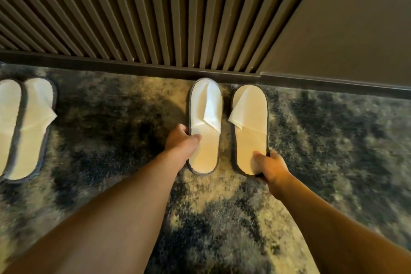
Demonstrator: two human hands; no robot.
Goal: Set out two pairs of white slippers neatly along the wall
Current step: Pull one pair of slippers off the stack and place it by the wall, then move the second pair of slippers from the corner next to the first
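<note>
Two white slippers with grey edging lie side by side on the carpet, toes against the dark baseboard [133, 66]. My left hand [181, 140] grips the left edge of the left slipper [205, 118] near its middle. My right hand [270, 165] holds the heel of the right slipper [250, 122], thumb on the insole. Both slippers have their flat upper flaps folded open. A second pair [24, 127] rests at the far left, also toes to the wall, partly cut off by the frame edge.
A ribbed slatted wall panel [144, 11] rises behind the baseboard; a smooth dark wall [344, 29] continues to the right. Mottled blue and beige carpet [106, 122] covers the floor between the two pairs and to the right.
</note>
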